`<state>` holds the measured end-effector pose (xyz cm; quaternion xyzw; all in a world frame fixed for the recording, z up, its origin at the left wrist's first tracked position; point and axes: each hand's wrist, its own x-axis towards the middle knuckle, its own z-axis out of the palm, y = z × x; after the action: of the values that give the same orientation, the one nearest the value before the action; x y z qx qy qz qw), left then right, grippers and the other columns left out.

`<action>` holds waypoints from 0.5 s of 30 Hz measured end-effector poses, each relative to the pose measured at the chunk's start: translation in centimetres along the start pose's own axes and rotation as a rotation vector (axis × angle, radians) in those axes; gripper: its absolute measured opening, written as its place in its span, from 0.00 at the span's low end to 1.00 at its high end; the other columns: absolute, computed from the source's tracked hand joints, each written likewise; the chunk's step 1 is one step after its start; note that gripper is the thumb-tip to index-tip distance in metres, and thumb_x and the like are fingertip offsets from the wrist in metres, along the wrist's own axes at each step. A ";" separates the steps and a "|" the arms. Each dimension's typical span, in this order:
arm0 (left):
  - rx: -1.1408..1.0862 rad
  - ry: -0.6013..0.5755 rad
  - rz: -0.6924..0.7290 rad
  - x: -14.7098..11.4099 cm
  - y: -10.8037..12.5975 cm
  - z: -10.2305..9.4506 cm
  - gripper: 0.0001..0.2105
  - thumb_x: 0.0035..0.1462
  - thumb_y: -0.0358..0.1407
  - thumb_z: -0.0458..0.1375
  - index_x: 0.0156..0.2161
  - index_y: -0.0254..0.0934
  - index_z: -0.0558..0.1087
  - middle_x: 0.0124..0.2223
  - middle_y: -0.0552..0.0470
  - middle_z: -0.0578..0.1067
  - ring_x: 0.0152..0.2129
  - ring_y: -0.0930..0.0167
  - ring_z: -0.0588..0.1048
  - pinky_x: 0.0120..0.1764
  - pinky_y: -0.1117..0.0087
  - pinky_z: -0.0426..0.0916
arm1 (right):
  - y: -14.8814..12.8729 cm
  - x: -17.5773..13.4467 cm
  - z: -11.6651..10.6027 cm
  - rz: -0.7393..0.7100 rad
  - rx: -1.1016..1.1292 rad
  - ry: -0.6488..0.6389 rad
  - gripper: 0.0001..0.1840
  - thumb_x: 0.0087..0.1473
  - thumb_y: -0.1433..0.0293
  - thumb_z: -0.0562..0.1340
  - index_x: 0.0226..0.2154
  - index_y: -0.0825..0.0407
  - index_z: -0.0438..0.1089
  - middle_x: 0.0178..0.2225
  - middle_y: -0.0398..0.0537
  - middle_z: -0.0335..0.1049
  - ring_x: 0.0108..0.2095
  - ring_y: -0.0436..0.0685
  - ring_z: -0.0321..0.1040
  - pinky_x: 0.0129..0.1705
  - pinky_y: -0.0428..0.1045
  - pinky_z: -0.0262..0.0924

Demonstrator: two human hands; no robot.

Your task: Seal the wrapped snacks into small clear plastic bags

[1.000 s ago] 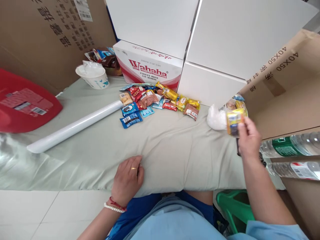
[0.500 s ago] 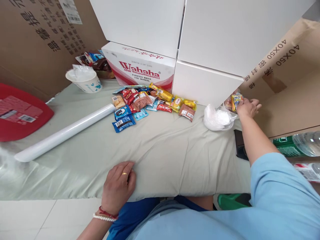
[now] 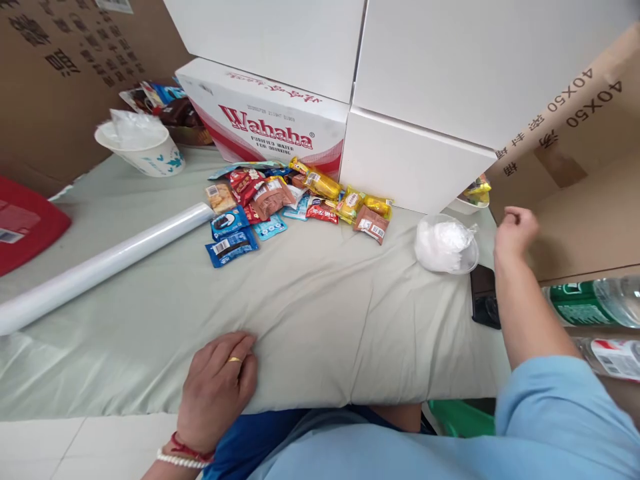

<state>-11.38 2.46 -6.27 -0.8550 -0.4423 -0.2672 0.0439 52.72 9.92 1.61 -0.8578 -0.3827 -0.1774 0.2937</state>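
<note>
My left hand (image 3: 217,380) rests on the cloth at the table's front edge, fingers curled together, with nothing showing in it. At the right end my right hand (image 3: 517,230) is held with bent fingers beside a white bowl (image 3: 467,205) that has wrapped snacks in it. No object shows in that hand. A round clear plastic tub (image 3: 470,257) with crumpled white plastic inside stands left of my right wrist. Small snack packets (image 3: 300,200) lie in a heap at the middle back, with a blue packet (image 3: 233,248) at its front left.
A white roll (image 3: 110,267) lies slantwise at left, near a red container (image 3: 30,223). A paper cup (image 3: 150,153) holds clear plastic. Behind are a Wahaba carton (image 3: 280,127) and white boxes (image 3: 425,153). A black phone (image 3: 483,307) and plastic bottles (image 3: 595,303) are at right.
My right hand has come away from the snack packets in the bowl and moved slightly right, its fingers now curled. My left hand stays on the cloth. The view has shifted a little.
</note>
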 end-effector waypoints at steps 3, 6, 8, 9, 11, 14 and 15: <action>0.002 -0.005 -0.007 0.0 0.1 0.0 0.12 0.59 0.25 0.57 0.47 0.37 0.71 0.43 0.44 0.78 0.39 0.60 0.77 0.45 0.59 0.70 | -1.5 -4.6 -2.1 -0.121 0.085 0.093 0.19 0.59 0.71 0.52 0.44 0.57 0.75 0.44 0.60 0.74 0.42 0.59 0.67 0.48 0.52 0.60; 0.001 0.000 -0.021 0.0 0.1 0.1 0.12 0.59 0.26 0.56 0.47 0.38 0.71 0.43 0.44 0.78 0.40 0.60 0.77 0.46 0.58 0.70 | -3.4 -11.0 -4.2 -0.430 0.042 -0.144 0.18 0.62 0.60 0.57 0.45 0.52 0.77 0.44 0.54 0.76 0.43 0.61 0.68 0.51 0.53 0.61; -0.005 -0.005 -0.032 -0.1 0.1 0.2 0.12 0.59 0.26 0.56 0.47 0.39 0.72 0.43 0.44 0.78 0.40 0.60 0.77 0.45 0.58 0.70 | -4.4 -13.7 -5.1 -0.509 -0.006 -0.240 0.19 0.64 0.58 0.56 0.45 0.51 0.77 0.44 0.54 0.77 0.44 0.62 0.69 0.53 0.55 0.60; -0.010 -0.010 -0.036 -0.2 0.1 0.2 0.12 0.58 0.26 0.56 0.46 0.39 0.72 0.43 0.45 0.78 0.40 0.60 0.77 0.45 0.58 0.70 | -4.7 -14.3 -5.4 -0.496 -0.031 -0.235 0.20 0.65 0.59 0.55 0.44 0.52 0.77 0.43 0.54 0.77 0.44 0.62 0.69 0.53 0.56 0.60; -0.025 -0.019 -0.045 -0.3 0.1 0.3 0.12 0.58 0.26 0.55 0.46 0.39 0.73 0.43 0.45 0.79 0.41 0.59 0.77 0.45 0.58 0.70 | -5.2 -13.7 -5.6 -0.407 -0.077 -0.149 0.20 0.66 0.61 0.53 0.44 0.53 0.77 0.44 0.57 0.76 0.46 0.64 0.69 0.54 0.57 0.59; -0.041 -0.017 -0.055 -0.4 0.1 0.3 0.12 0.58 0.27 0.55 0.45 0.39 0.74 0.43 0.44 0.79 0.41 0.59 0.76 0.45 0.58 0.69 | -5.5 -10.4 -5.2 -0.236 -0.171 -0.112 0.23 0.59 0.62 0.60 0.54 0.53 0.74 0.54 0.60 0.70 0.49 0.66 0.68 0.51 0.58 0.60; -0.041 -0.015 -0.057 -0.5 0.1 0.3 0.11 0.58 0.27 0.55 0.45 0.38 0.74 0.43 0.44 0.79 0.42 0.59 0.76 0.45 0.58 0.69 | -5.7 -9.2 -5.0 -0.180 -0.215 -0.177 0.25 0.57 0.63 0.62 0.55 0.52 0.73 0.55 0.61 0.69 0.48 0.66 0.68 0.49 0.57 0.61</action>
<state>-11.40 2.16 -6.77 -0.8447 -0.4612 -0.2712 0.0154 42.11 4.69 2.66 -0.8588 -0.4612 -0.1667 0.1481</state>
